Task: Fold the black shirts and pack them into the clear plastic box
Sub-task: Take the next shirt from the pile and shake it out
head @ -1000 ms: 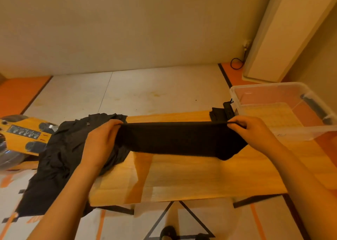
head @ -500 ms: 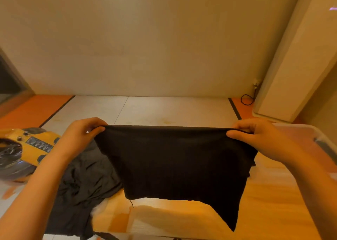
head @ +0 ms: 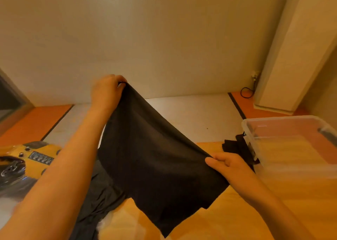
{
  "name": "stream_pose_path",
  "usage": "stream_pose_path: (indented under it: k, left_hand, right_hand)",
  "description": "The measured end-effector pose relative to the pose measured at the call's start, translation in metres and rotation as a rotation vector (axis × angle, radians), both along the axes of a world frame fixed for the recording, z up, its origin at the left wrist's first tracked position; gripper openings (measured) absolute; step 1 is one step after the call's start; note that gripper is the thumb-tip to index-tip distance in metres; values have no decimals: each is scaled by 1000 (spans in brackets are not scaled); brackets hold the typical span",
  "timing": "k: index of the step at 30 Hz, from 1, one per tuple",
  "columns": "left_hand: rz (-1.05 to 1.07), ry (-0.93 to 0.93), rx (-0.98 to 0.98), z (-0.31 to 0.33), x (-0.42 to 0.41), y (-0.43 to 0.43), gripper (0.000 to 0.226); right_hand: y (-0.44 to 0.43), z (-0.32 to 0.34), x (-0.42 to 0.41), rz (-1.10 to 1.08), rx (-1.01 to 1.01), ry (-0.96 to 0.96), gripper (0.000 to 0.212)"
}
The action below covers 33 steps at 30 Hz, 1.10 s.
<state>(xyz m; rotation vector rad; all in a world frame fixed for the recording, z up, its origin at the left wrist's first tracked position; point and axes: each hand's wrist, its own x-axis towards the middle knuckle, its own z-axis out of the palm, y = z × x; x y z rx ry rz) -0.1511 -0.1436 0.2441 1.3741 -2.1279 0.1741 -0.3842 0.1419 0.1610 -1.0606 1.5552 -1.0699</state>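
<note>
A black shirt (head: 156,168) hangs in the air above the wooden table (head: 273,212), stretched on a slant between both hands. My left hand (head: 106,90) grips its upper corner, raised high in front of the wall. My right hand (head: 231,166) pinches the other corner low, close to the table. The clear plastic box (head: 291,148) stands on the table at the right, and I see no shirt inside it. A heap of more black shirts (head: 98,203) lies at the table's left, partly hidden by my left arm.
A small black item (head: 237,148) lies against the box's left wall. A yellow machine (head: 27,159) with a dark shiny part sits on the floor at the left. A pale cabinet (head: 291,57) stands at the back right, with a cable (head: 247,92) beside it.
The shirt was lifted off the table and held level; now my left hand has risen high and my right hand has dropped, so the shirt slants. The view tilted up.
</note>
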Motion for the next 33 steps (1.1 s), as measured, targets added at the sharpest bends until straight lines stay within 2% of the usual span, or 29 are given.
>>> stream_pose_path:
  k: [3, 6, 9, 11, 13, 18, 23, 27, 30, 33]
  left_hand:
    - [-127, -14, 140, -35, -97, -10, 22]
    - [-321, -78, 375, -92, -186, 2, 23]
    - [-571, -177, 757, -164, -245, 42, 48]
    - [-674, -284, 883, -212, -258, 81, 66]
    - [-707, -325, 938, -253, -247, 122, 71]
    - [-546, -352, 781, -322, -158, 178, 64]
    - [-316, -202, 708, -351, -94, 178, 62]
    - [-271, -247, 693, -376, -85, 178, 59]
    - [-214, -300, 655, -395, -72, 186, 65]
    - [-169, -280, 610, -403, -55, 191, 63]
  right_hand:
    - [18, -43, -17, -197, 60, -139, 29]
    - [41, -105, -39, -415, 192, -141, 28]
    - [80, -167, -58, -613, 377, -73, 23]
    - [111, -193, -68, -688, 488, -26, 37]
    - [138, -208, -79, -697, 552, 63, 42]
    - [144, -220, -79, -624, 530, 297, 45]
    - [92, -225, -51, -232, 357, 747, 54]
    - [44, -245, -36, -13, 270, 1036, 56]
    - [19, -266, -33, 34, 325, 1158, 61]
    - [11, -291, -25, 92, 411, 1192, 62]
